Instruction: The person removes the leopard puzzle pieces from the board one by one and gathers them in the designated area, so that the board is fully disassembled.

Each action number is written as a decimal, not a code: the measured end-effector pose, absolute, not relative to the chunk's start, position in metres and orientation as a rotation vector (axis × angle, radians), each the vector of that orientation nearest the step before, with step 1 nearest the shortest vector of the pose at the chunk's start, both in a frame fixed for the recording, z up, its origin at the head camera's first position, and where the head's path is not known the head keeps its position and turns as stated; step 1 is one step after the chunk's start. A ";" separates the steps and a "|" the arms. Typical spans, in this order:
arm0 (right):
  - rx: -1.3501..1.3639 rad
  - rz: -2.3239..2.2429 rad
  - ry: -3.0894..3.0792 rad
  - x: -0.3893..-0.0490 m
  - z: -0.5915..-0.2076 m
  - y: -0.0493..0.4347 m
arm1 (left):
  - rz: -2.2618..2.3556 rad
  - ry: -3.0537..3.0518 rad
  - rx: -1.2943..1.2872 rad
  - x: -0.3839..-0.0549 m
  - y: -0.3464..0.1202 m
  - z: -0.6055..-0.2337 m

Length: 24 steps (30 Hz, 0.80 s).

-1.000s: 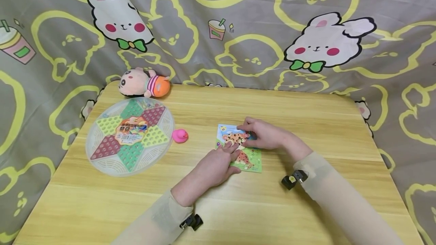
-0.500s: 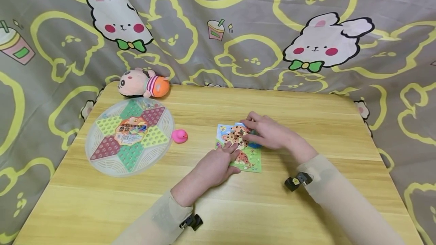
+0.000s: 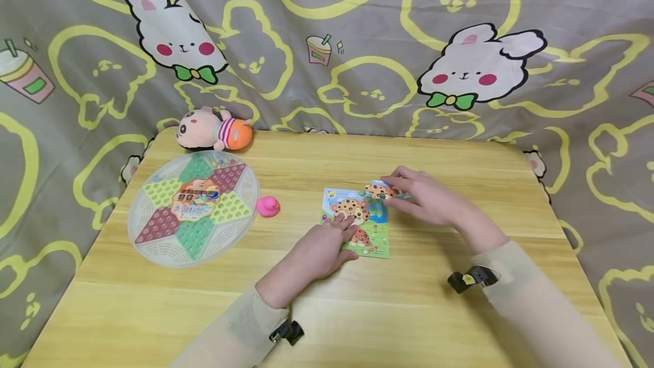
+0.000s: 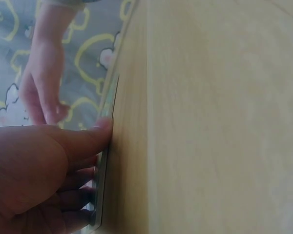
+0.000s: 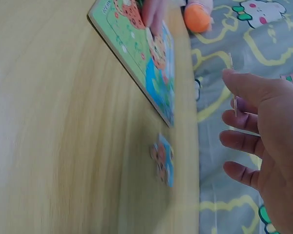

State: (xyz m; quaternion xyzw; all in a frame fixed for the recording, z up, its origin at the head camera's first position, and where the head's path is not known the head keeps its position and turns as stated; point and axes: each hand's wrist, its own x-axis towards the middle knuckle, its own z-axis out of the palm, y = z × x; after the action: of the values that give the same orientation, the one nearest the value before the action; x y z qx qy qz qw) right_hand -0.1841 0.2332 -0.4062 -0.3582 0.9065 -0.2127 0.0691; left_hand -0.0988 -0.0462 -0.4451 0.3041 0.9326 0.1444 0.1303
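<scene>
Plainly, the puzzle board (image 3: 375,241) lies under the left hand (image 3: 327,249), whose fingers rest fairly straight across the picture, the thumb at the near edge. It is a thin panel: an orange leopard with dark spots on green grass, with blue toward the far side. Beyond and to the right of that hand, the right hand (image 3: 424,195) pinches 1 thin puzzle piece (image 3: 377,191) between thumb and finger, its other fingers loosely bent and apart. The spotted orange piece overlaps the board's far right corner in the head view. A 2nd piece (image 5: 164,161), orange and blue but blurred, lies near the right hand on the table (image 3: 460,163), just beside the board.

Left of the left hand sits a pink duck (image 3: 268,206). Farther left is a round clear case (image 3: 158,249) with a 6-pointed star (image 3: 192,235) in green, yellow and red and a label (image 3: 196,200) at its middle; coloured bits inside are too small to tell. Past it lies a plush toy (image 3: 201,129).
</scene>
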 end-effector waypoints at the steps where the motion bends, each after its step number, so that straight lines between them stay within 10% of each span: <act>1: -1.064 -0.648 2.735 -0.183 -0.405 0.237 | 0.425 2.706 0.880 -0.099 -0.046 -0.445; 24: -0.944 -0.685 2.822 -0.163 -0.408 0.315 | 0.433 2.703 0.873 -0.098 -0.046 -0.446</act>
State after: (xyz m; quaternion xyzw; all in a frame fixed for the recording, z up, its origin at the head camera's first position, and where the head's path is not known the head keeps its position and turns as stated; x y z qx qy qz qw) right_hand -0.1635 0.3145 -0.4084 -0.3090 0.9232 -0.2242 0.0439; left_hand -0.0979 -0.0459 -0.4465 0.3011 0.9323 0.1492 0.1336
